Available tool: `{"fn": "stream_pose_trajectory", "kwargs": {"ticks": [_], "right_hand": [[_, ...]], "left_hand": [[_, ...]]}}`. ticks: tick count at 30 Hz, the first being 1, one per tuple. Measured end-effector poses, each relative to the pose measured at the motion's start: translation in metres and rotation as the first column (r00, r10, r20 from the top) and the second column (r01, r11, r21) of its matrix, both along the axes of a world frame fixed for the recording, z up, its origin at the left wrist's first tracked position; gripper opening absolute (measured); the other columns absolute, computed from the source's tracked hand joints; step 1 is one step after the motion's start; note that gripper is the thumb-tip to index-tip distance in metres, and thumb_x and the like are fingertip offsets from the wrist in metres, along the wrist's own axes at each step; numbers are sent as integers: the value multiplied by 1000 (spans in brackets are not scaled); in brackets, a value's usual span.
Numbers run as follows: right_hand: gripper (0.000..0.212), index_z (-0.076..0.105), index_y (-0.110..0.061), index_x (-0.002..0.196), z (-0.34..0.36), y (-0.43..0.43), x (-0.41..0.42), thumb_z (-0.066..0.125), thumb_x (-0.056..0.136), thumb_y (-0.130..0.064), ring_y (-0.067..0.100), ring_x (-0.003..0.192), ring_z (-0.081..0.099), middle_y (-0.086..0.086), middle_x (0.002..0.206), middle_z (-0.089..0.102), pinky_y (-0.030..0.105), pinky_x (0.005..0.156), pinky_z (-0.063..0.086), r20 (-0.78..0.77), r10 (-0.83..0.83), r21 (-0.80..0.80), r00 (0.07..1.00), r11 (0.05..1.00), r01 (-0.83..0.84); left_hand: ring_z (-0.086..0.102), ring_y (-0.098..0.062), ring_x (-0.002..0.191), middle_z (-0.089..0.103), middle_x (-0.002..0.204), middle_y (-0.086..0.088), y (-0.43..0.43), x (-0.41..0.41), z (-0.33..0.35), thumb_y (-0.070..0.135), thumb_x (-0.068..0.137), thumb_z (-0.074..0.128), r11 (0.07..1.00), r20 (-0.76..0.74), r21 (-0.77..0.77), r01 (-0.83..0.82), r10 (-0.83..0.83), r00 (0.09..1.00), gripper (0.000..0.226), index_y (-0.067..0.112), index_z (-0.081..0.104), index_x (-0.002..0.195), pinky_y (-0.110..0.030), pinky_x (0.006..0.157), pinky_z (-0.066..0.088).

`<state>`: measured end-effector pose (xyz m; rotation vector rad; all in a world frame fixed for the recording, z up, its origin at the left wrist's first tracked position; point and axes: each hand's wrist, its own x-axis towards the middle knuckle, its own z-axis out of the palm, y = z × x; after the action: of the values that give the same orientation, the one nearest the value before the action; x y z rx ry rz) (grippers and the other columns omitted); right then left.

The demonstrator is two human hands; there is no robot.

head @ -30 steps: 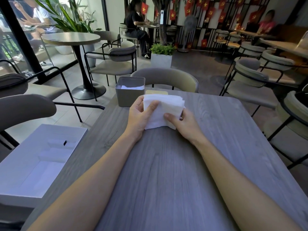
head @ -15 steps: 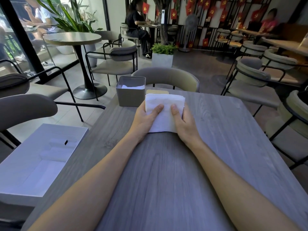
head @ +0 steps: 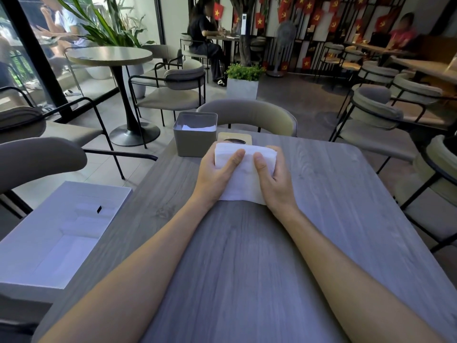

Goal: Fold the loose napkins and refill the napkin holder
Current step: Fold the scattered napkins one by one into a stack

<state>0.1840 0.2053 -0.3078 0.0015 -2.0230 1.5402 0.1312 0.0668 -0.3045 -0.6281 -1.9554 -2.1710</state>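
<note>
Head view: a stack of white napkins (head: 247, 177) was held on the grey table (head: 247, 263).
The left hand (head: 216, 175) gripped the stack's left side and the right hand (head: 278, 180) its right, both thumbs pressed on top, the right fingers curled over the far edge. The grey napkin holder (head: 195, 141) stood just beyond at far left, white paper inside, a tan wooden piece (head: 235, 139) beside it.

I've got a grey wood-grain table (head: 247, 256) filling my view, with an open white box (head: 54, 233) just off its left edge. Across it, a padded chair (head: 249, 117) sits tucked in. Further back I see a round pedestal table (head: 110, 55), a square planter (head: 242, 87), a standing fan (head: 286, 33) and red flags (head: 259, 21).
</note>
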Motion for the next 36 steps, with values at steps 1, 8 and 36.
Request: {"fn": "stream_pose_trajectory", "kwargs": {"ticks": [1,8,36], "right_hand": [[26,55,-15,118,0,0,1,59,100,-34,-2,96,63,-13,103,67,16,81,49,-3,-8,0,1000,1000,8],[20,67,-22,111,5,-1,5,72,92,-28,2,100,68,-15,103,73,22,86,54,9,43,-84,999,996,-42],[18,76,-10,98,5,2,4,78,87,-24,19,91,75,7,96,78,37,81,61,125,130,-289,984,953,-89]], "left_hand": [[67,-10,93,71,99,0,0,0,-1,28,91,72,1000,14,4,14,-14,1000,21,11,66,103,-26,82,51],[64,-8,107,68,114,6,0,1,-2,36,92,68,998,43,37,-60,59,997,33,13,63,115,-29,94,52],[66,-12,93,72,102,-1,2,6,4,43,85,71,996,92,86,15,-23,995,41,18,58,115,-29,83,53]]}}
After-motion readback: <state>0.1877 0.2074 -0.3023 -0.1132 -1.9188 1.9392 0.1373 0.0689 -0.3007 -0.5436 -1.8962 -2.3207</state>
